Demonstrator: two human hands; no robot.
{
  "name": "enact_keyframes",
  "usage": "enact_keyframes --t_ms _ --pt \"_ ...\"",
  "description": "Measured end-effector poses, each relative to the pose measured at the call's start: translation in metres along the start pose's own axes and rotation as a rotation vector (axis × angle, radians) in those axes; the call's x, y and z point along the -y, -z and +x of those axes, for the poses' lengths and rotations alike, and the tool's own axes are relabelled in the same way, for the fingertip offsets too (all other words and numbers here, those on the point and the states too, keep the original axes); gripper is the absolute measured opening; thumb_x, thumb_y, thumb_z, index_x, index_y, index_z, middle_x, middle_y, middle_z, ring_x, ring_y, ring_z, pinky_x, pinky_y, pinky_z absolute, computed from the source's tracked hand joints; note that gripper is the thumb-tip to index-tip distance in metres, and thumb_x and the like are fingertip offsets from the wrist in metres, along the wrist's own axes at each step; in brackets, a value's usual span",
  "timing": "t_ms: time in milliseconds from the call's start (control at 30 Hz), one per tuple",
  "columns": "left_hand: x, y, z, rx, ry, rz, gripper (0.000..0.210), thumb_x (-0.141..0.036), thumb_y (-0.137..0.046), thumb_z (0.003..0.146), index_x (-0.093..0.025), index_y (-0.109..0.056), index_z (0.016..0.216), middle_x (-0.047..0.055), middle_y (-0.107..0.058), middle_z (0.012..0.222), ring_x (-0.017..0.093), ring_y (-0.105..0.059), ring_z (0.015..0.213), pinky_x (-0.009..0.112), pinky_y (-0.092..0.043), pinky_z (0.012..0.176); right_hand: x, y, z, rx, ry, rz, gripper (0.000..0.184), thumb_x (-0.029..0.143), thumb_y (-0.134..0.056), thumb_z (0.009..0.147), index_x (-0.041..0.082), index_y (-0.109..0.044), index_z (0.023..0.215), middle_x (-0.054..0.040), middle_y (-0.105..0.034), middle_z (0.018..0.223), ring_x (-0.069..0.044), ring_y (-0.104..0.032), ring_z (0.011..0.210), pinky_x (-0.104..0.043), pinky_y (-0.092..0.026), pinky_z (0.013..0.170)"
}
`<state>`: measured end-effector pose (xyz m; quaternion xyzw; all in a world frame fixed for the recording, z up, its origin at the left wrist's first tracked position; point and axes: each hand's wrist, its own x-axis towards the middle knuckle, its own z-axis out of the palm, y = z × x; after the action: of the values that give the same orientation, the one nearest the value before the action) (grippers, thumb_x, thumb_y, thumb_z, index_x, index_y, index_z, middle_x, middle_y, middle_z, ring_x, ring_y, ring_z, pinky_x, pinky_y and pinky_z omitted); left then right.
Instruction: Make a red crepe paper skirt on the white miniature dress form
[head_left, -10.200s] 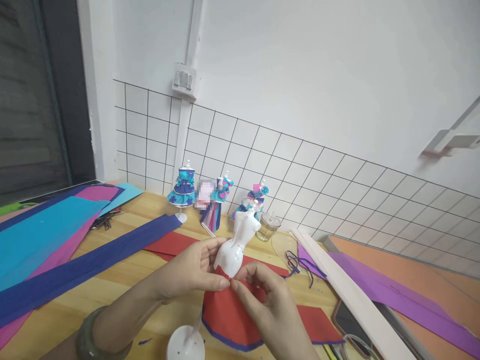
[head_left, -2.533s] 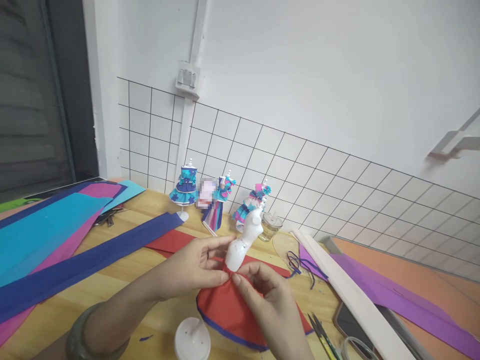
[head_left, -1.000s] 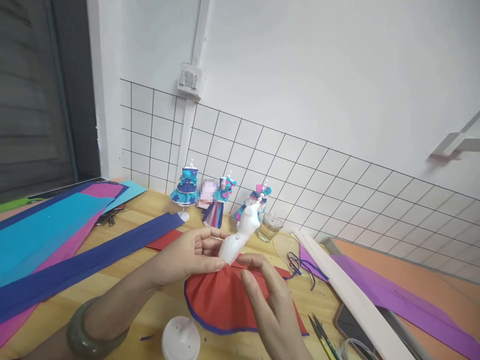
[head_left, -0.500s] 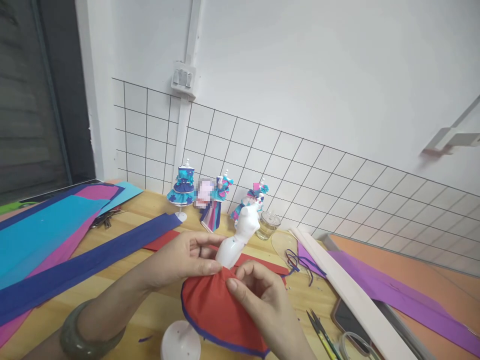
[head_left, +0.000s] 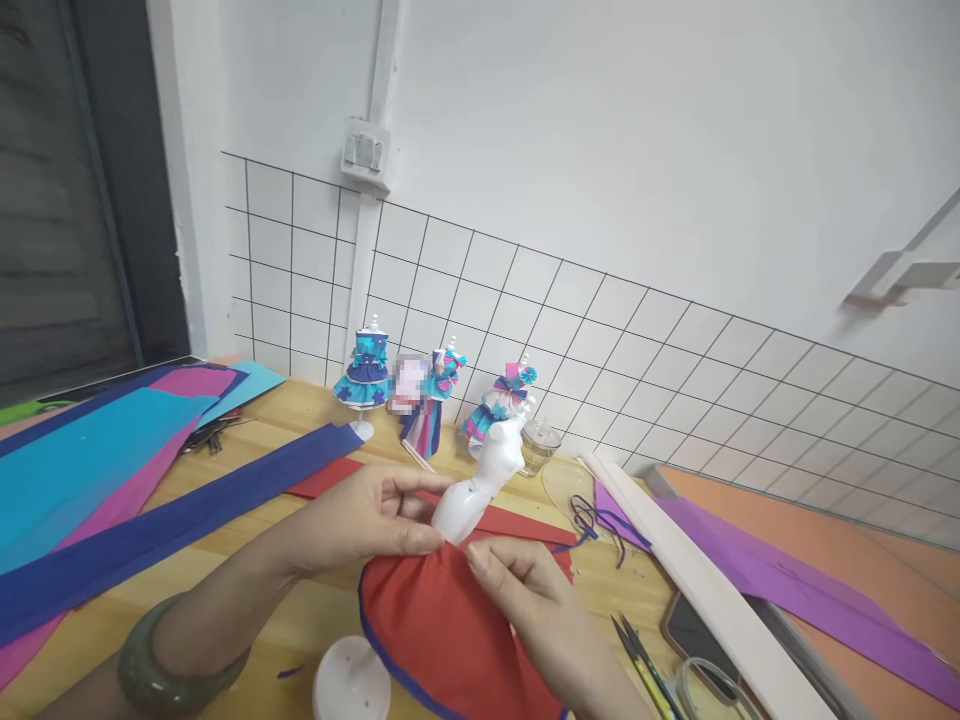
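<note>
A small white dress form (head_left: 465, 500) leans to the right in front of me, its lower part wrapped by a red skirt (head_left: 442, 620) with a purple-blue edge. My left hand (head_left: 390, 515) pinches the skirt's gathered top on the left side, thumb on the front, other fingers behind the form. At the right of the waist, my right hand (head_left: 517, 580) holds the same top edge between thumb and bent fingers. Below the skirt, the round white base (head_left: 352, 680) shows at the bottom. The form's lower end is hidden under the skirt.
Three dressed miniature forms, including a blue one (head_left: 367, 370), stand by the wall near a glass jar (head_left: 538, 447). Blue strip material (head_left: 180, 510) lies left. Yellow-handled tweezers or snips (head_left: 641, 660), a phone (head_left: 701, 640) and a pale strip (head_left: 697, 580) lie right.
The dress form now tilts further to the right. My right hand has shifted slightly right along the waist, and the skirt spreads lower and wider. My left hand stays nearly in place.
</note>
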<state>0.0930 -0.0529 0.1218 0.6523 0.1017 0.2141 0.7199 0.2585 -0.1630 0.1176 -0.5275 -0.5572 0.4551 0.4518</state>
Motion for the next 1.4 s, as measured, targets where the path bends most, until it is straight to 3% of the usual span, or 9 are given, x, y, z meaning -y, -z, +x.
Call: enact_keyframes --t_ms 67,167,300,433,600,800,1000,1167,1400 --pt "0.001 -0.001 0.000 0.018 -0.008 0.016 0.049 -0.016 -0.066 0.074 -0.021 -0.054 0.122 0.009 -0.066 0.112 0.025 -0.056 0.108 0.036 -0.043 0.091 -0.002 0.002 0.000 0.041 -0.007 0.031 0.044 0.051 -0.049 0.082 0.018 -0.041 0.054 0.0057 -0.025 0.059 -0.010 -0.020 0.056 -0.024 -0.017 0.051" --pt "0.002 -0.001 0.001 0.008 -0.021 0.041 0.050 -0.016 -0.066 0.074 -0.022 -0.054 0.122 0.009 -0.066 0.110 0.025 -0.058 0.105 0.034 -0.044 0.086 -0.003 0.002 0.001 0.058 0.010 0.081 0.037 0.048 -0.054 0.081 0.017 -0.051 0.061 0.0055 -0.032 0.059 -0.009 -0.024 0.057 -0.023 -0.019 0.052" --pt "0.001 -0.002 0.001 0.013 -0.022 0.034 0.048 -0.017 -0.066 0.074 -0.022 -0.055 0.121 0.006 -0.070 0.100 0.022 -0.063 0.094 0.033 -0.046 0.083 -0.001 0.000 0.001 -0.014 -0.015 0.027 0.034 0.047 -0.059 0.077 0.015 -0.056 0.066 0.0048 -0.041 0.058 -0.008 -0.030 0.055 -0.022 -0.022 0.051" --pt "0.003 -0.003 0.001 -0.001 -0.045 0.017 0.047 -0.018 -0.067 0.073 -0.022 -0.056 0.119 0.006 -0.069 0.101 0.022 -0.062 0.095 0.032 -0.045 0.085 0.001 -0.003 0.000 -0.090 -0.029 -0.065 0.034 0.048 -0.060 0.076 0.015 -0.056 0.068 0.0034 -0.046 0.059 -0.008 -0.035 0.055 -0.021 -0.026 0.051" --pt "0.010 -0.003 0.004 -0.033 -0.016 -0.013 0.050 -0.019 -0.069 0.073 -0.021 -0.054 0.121 0.008 -0.069 0.102 0.023 -0.061 0.100 0.031 -0.045 0.084 0.002 -0.005 -0.002 -0.120 -0.015 -0.074 0.035 0.049 -0.058 0.077 0.015 -0.056 0.069 0.0037 -0.044 0.060 -0.009 -0.035 0.056 -0.021 -0.026 0.051" --pt "0.012 -0.004 0.007 -0.076 -0.006 0.000 0.050 -0.018 -0.069 0.072 -0.020 -0.055 0.120 0.005 -0.072 0.089 0.021 -0.064 0.092 0.031 -0.047 0.082 -0.001 -0.011 0.001 -0.170 0.003 -0.084 0.034 0.046 -0.058 0.077 0.013 -0.057 0.069 0.0033 -0.045 0.060 -0.009 -0.034 0.057 -0.021 -0.027 0.052" --pt "0.016 -0.004 0.009 -0.041 -0.042 -0.011 0.048 -0.023 -0.067 0.075 -0.020 -0.055 0.121 0.009 -0.067 0.107 0.024 -0.059 0.102 0.034 -0.044 0.088 -0.008 -0.012 0.003 -0.244 0.026 -0.201 0.031 0.044 -0.056 0.078 0.014 -0.060 0.070 0.0017 -0.048 0.061 -0.011 -0.038 0.059 -0.024 -0.030 0.055" --pt "0.016 -0.006 0.011 -0.090 -0.025 0.056 0.044 -0.030 -0.063 0.078 -0.018 -0.056 0.120 0.008 -0.070 0.095 0.025 -0.058 0.101 0.035 -0.044 0.087 -0.009 -0.011 0.004 -0.267 0.019 -0.265 0.031 0.043 -0.054 0.079 0.015 -0.061 0.067 0.0014 -0.050 0.060 -0.011 -0.038 0.057 -0.024 -0.031 0.054" --pt "0.017 -0.008 0.010 -0.036 0.002 0.001 0.061 -0.023 -0.072 0.069 -0.019 -0.050 0.126 0.007 -0.069 0.094 0.025 -0.060 0.098 0.036 -0.044 0.087 -0.012 -0.009 0.005 -0.259 0.030 -0.276 0.030 0.042 -0.053 0.080 0.015 -0.060 0.068 0.0020 -0.051 0.061 -0.010 -0.037 0.057 -0.022 -0.029 0.052"
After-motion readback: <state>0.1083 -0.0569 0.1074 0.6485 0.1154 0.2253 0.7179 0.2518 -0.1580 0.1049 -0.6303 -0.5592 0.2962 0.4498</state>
